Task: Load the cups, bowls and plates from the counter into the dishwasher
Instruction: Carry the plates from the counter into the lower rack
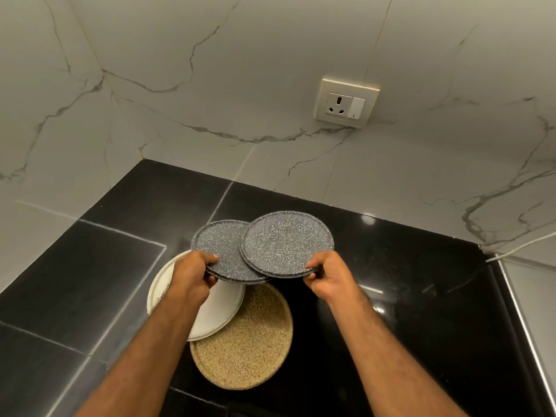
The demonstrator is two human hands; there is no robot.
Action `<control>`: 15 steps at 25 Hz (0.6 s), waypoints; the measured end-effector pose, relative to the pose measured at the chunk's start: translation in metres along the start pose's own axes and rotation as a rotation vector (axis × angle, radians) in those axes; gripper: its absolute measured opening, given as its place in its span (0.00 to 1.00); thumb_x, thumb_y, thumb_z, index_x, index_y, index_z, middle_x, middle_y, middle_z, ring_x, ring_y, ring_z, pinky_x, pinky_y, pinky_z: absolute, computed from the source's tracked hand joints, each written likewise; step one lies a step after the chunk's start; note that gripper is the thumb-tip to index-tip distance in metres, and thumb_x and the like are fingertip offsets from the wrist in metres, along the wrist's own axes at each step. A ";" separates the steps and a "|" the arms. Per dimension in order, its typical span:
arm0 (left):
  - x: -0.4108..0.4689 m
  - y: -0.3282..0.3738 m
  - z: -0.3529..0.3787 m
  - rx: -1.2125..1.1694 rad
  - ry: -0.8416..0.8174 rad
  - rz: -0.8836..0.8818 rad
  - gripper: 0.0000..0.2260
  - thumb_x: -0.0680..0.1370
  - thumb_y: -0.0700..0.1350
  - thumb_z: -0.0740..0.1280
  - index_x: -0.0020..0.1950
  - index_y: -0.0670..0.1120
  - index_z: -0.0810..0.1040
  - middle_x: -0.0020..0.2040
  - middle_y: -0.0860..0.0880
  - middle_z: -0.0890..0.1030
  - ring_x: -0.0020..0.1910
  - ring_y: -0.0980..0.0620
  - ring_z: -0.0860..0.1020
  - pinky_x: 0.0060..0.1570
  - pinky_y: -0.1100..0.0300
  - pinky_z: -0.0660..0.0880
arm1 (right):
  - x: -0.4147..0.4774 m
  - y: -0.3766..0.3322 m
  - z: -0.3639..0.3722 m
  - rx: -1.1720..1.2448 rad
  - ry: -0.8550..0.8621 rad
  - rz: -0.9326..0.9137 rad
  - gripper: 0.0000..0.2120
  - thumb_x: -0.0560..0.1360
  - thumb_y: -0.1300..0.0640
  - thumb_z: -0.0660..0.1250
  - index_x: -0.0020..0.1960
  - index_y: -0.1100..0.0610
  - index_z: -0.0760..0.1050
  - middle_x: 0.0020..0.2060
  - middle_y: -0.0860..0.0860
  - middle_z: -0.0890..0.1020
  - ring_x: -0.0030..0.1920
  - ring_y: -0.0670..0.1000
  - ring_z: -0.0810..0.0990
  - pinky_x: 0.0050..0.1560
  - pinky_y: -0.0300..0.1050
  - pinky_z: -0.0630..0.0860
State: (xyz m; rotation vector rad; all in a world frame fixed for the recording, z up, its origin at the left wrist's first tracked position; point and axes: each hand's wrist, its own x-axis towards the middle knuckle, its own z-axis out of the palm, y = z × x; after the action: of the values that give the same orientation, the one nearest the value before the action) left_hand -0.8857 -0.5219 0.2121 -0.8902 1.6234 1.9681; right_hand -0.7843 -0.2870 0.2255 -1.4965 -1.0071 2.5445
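My left hand (192, 273) grips the near rim of a grey speckled plate (221, 246), which seems to have a second one right under it. In my right hand (329, 273) is another grey speckled plate (287, 242), pinched at its near edge and overlapping the left one from above. Both are lifted above the black counter (391, 281). Below them lie a white plate (216, 311), partly hidden by my left forearm, and a tan speckled plate (249, 344) that the white one overlaps. No dishwasher is in view.
The counter sits in a corner of white marble walls. A wall socket with a switch (346, 103) is at the upper right. A white cable (523, 245) runs along the right wall. A metal edge strip (523, 320) borders the counter's right side.
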 end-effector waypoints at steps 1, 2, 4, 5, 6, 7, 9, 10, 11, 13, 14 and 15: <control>-0.011 -0.001 -0.002 0.017 -0.008 0.024 0.08 0.74 0.30 0.67 0.45 0.42 0.76 0.44 0.44 0.78 0.36 0.52 0.75 0.28 0.61 0.67 | -0.009 -0.002 -0.011 -0.014 -0.019 -0.014 0.13 0.66 0.74 0.57 0.35 0.56 0.65 0.31 0.51 0.70 0.26 0.46 0.67 0.20 0.36 0.58; -0.023 -0.004 -0.004 0.030 -0.014 0.060 0.07 0.74 0.30 0.67 0.46 0.42 0.76 0.44 0.44 0.78 0.36 0.51 0.75 0.29 0.59 0.67 | -0.021 -0.005 -0.023 -0.039 -0.041 -0.034 0.11 0.69 0.73 0.59 0.37 0.57 0.68 0.32 0.51 0.73 0.27 0.47 0.70 0.21 0.36 0.60; -0.050 -0.011 -0.008 0.050 -0.002 0.151 0.06 0.76 0.33 0.68 0.46 0.43 0.76 0.44 0.44 0.78 0.36 0.51 0.75 0.29 0.57 0.68 | -0.042 -0.007 -0.048 -0.055 -0.064 -0.077 0.05 0.76 0.68 0.65 0.46 0.60 0.75 0.39 0.52 0.82 0.35 0.50 0.80 0.28 0.39 0.73; -0.066 -0.016 -0.010 0.065 0.006 0.201 0.06 0.77 0.34 0.68 0.46 0.44 0.75 0.43 0.45 0.78 0.35 0.51 0.75 0.29 0.57 0.69 | -0.051 -0.007 -0.059 -0.062 -0.073 -0.103 0.03 0.78 0.64 0.67 0.51 0.60 0.77 0.44 0.54 0.85 0.41 0.52 0.83 0.36 0.43 0.79; -0.087 -0.026 -0.011 0.083 0.007 0.254 0.05 0.79 0.36 0.67 0.47 0.45 0.74 0.43 0.45 0.78 0.35 0.51 0.75 0.28 0.56 0.70 | -0.068 -0.007 -0.077 -0.076 -0.074 -0.130 0.06 0.79 0.61 0.68 0.55 0.60 0.78 0.48 0.55 0.86 0.47 0.55 0.85 0.43 0.48 0.82; -0.104 -0.032 -0.011 0.105 0.008 0.294 0.04 0.80 0.37 0.66 0.48 0.45 0.74 0.43 0.45 0.78 0.35 0.50 0.75 0.27 0.56 0.70 | -0.076 -0.006 -0.088 -0.098 -0.074 -0.161 0.08 0.79 0.59 0.69 0.57 0.60 0.78 0.49 0.56 0.86 0.49 0.56 0.85 0.45 0.50 0.83; -0.141 -0.048 -0.014 0.155 0.018 0.397 0.03 0.81 0.39 0.65 0.54 0.43 0.74 0.45 0.45 0.78 0.36 0.50 0.76 0.27 0.56 0.72 | -0.101 -0.007 -0.112 -0.162 -0.067 -0.253 0.08 0.80 0.58 0.69 0.56 0.61 0.78 0.46 0.55 0.86 0.46 0.54 0.85 0.39 0.46 0.82; -0.158 -0.058 -0.016 0.185 0.036 0.460 0.05 0.81 0.39 0.64 0.56 0.42 0.73 0.46 0.45 0.78 0.36 0.49 0.77 0.26 0.56 0.73 | -0.115 -0.007 -0.124 -0.191 -0.061 -0.303 0.08 0.80 0.57 0.69 0.56 0.61 0.78 0.45 0.54 0.85 0.44 0.53 0.84 0.40 0.46 0.82; -0.177 -0.068 -0.018 0.215 0.060 0.529 0.08 0.80 0.39 0.64 0.59 0.42 0.72 0.47 0.44 0.78 0.36 0.49 0.77 0.25 0.56 0.74 | -0.127 -0.006 -0.139 -0.216 -0.059 -0.348 0.09 0.79 0.56 0.70 0.55 0.61 0.78 0.46 0.54 0.84 0.45 0.53 0.82 0.45 0.49 0.81; -0.217 -0.093 -0.023 0.287 0.123 0.649 0.12 0.80 0.40 0.65 0.62 0.42 0.72 0.50 0.43 0.78 0.37 0.47 0.78 0.25 0.55 0.76 | -0.155 -0.003 -0.175 -0.237 -0.062 -0.421 0.09 0.79 0.54 0.70 0.55 0.59 0.79 0.49 0.56 0.84 0.47 0.55 0.80 0.50 0.56 0.80; -0.238 -0.108 -0.027 0.327 0.151 0.696 0.12 0.79 0.41 0.65 0.63 0.42 0.72 0.51 0.44 0.78 0.37 0.47 0.78 0.26 0.54 0.76 | -0.170 0.000 -0.195 -0.257 -0.058 -0.452 0.09 0.79 0.53 0.70 0.54 0.58 0.79 0.49 0.57 0.83 0.45 0.54 0.80 0.46 0.55 0.79; -0.257 -0.121 -0.030 0.363 0.175 0.737 0.12 0.79 0.41 0.65 0.63 0.42 0.72 0.51 0.44 0.78 0.37 0.48 0.78 0.26 0.54 0.77 | -0.182 0.003 -0.213 -0.279 -0.045 -0.486 0.09 0.78 0.52 0.70 0.53 0.58 0.79 0.47 0.57 0.83 0.44 0.54 0.79 0.43 0.53 0.78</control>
State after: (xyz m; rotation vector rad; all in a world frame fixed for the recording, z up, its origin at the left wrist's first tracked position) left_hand -0.6171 -0.5074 0.3080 -0.3438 2.5750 1.9334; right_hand -0.5175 -0.2395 0.2943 -1.0641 -1.5598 2.1675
